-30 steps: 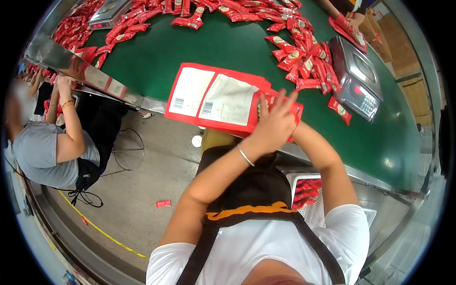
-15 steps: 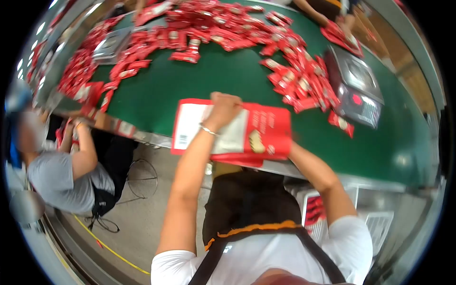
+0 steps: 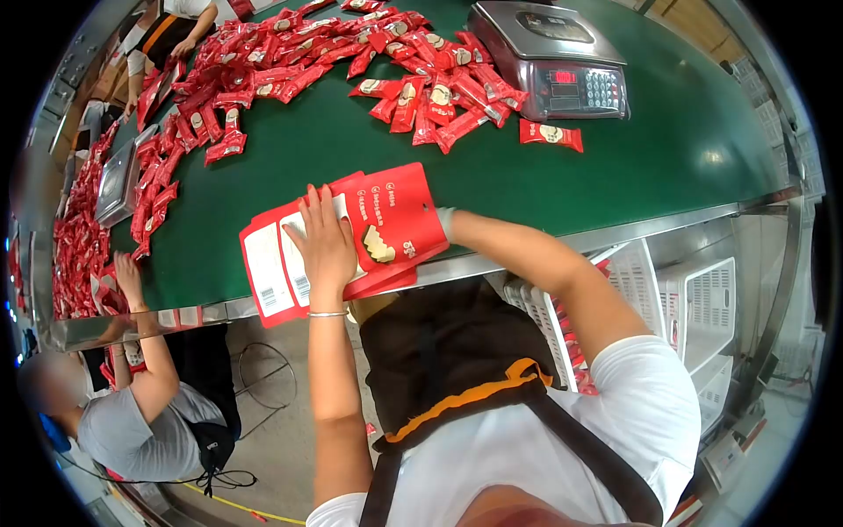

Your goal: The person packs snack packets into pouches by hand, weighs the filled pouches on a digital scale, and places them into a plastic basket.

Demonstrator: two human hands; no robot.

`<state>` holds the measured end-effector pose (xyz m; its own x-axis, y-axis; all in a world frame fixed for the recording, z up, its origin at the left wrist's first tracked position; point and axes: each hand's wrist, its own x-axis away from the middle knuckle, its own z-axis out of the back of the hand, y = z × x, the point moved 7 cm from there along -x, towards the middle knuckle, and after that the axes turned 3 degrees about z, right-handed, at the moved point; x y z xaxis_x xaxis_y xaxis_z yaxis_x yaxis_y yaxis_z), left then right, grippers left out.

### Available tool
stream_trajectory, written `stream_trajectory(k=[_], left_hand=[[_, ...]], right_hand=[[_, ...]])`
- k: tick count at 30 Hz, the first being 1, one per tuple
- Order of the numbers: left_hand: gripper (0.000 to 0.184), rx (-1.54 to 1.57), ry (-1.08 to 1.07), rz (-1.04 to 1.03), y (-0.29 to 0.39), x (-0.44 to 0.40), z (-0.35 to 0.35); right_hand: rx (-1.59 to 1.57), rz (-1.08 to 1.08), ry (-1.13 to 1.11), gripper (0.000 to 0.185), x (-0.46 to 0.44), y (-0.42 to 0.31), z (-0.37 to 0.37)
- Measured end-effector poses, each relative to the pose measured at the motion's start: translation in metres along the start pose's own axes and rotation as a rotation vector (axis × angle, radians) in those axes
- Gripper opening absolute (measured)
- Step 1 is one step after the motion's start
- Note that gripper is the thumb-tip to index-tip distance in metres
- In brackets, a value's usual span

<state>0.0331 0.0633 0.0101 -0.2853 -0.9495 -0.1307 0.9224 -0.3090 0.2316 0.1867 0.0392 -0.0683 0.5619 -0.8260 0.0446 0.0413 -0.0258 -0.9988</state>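
A stack of red pouches [image 3: 399,206] with white label panels lies at the green table's near edge, slightly fanned out to the left. My left hand [image 3: 327,246], with a bracelet at the wrist, rests flat on the pouches near their middle, fingers spread. At the stack's right side is my right hand [image 3: 446,223]; only a greyish part by the wrist shows, and its fingers are hidden behind the pouches. Small red packets [image 3: 439,101] are heaped beyond the stack.
A scale [image 3: 562,66] with a lit display stands at the back, a single packet [image 3: 551,134] before it. Another scale [image 3: 117,183] is at left. A person in grey [image 3: 145,430] sits at left; another person's arm [image 3: 186,44] is at top left. White baskets [image 3: 702,307] stand below right.
The view has turned, bringing the right-hand scale towards the centre. My left hand has moved over the pouches, its fingers now spread flat. The pouches now lie tilted and fanned.
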Motion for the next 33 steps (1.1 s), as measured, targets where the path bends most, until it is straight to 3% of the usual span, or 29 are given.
stream_trajectory(k=[1, 2, 3, 4, 5, 6, 8, 10, 11, 12, 14, 17, 19, 20, 23, 27, 29, 30, 32, 33], left_hand=[[0.058, 0.020, -0.026, 0.009, -0.003, -0.001, -0.002], [0.058, 0.019, -0.025, 0.013, -0.005, -0.001, -0.003], [0.058, 0.075, -0.020, 0.007, -0.007, -0.001, -0.004], [0.058, 0.134, -0.014, 0.005, -0.008, -0.001, -0.005], [0.058, 0.141, -0.013, 0.016, -0.009, 0.000, -0.005], [0.058, 0.168, -0.012, 0.010, -0.008, 0.000, -0.004], [0.058, 0.192, -0.014, -0.001, -0.006, 0.001, -0.002], [0.058, 0.237, -0.025, 0.018, -0.007, 0.001, -0.001], [0.058, 0.230, -0.029, 0.024, -0.008, 0.002, -0.001], [0.058, 0.223, -0.034, 0.019, -0.007, 0.002, -0.002], [0.057, 0.212, -0.033, 0.018, -0.007, 0.000, -0.002], [0.056, 0.195, -0.012, -0.015, -0.005, 0.002, -0.001], [0.056, 0.206, -0.015, 0.002, -0.006, 0.001, 0.000], [0.056, 0.205, -0.010, 0.006, -0.007, 0.000, 0.000], [0.056, 0.229, 0.017, -0.004, -0.008, 0.001, -0.002], [0.055, 0.208, 0.017, -0.020, -0.007, 0.002, -0.003], [0.055, 0.212, 0.003, -0.014, -0.006, 0.002, -0.002], [0.054, 0.218, -0.006, -0.001, -0.007, 0.002, -0.002], [0.054, 0.227, -0.001, 0.008, -0.007, 0.001, -0.001], [0.054, 0.234, -0.005, 0.014, -0.008, 0.001, -0.001]], right_hand=[[0.198, 0.004, 0.109, 0.051, 0.010, -0.014, 0.019], [0.722, -0.032, 0.223, 0.040, 0.030, -0.058, 0.043], [0.925, 0.201, 0.463, 0.035, 0.066, -0.090, 0.076], [1.093, 0.062, 0.715, 0.033, 0.102, -0.106, 0.116], [1.228, 0.102, 0.916, 0.034, 0.141, -0.106, 0.156], [1.404, 0.049, 0.998, 0.038, 0.174, -0.104, 0.187], [1.490, 0.055, 0.937, 0.040, 0.217, -0.070, 0.222], [1.319, -0.318, 0.651, 0.037, 0.200, -0.070, 0.208], [1.232, -0.073, 0.528, 0.030, 0.185, -0.072, 0.182], [1.061, -0.062, 0.438, 0.028, 0.164, -0.087, 0.155], [1.004, 0.196, 0.514, 0.031, 0.125, -0.109, 0.150], [1.171, 0.149, 0.557, 0.038, 0.074, -0.095, 0.193], [1.567, 0.242, 0.415, 0.047, 0.052, -0.077, 0.187], [1.569, 0.248, 0.412, 0.047, 0.052, -0.078, 0.186], [1.357, -0.142, 0.143, 0.065, 0.064, -0.077, 0.149], [1.186, -0.416, 0.233, 0.075, 0.088, -0.076, 0.129], [1.186, -0.260, 0.440, 0.068, 0.096, -0.079, 0.133], [1.186, -0.258, 0.439, 0.068, 0.101, -0.070, 0.134], [0.987, 0.047, 0.546, 0.060, 0.109, -0.072, 0.135], [0.996, -0.035, 0.530, 0.056, 0.110, -0.072, 0.125]])
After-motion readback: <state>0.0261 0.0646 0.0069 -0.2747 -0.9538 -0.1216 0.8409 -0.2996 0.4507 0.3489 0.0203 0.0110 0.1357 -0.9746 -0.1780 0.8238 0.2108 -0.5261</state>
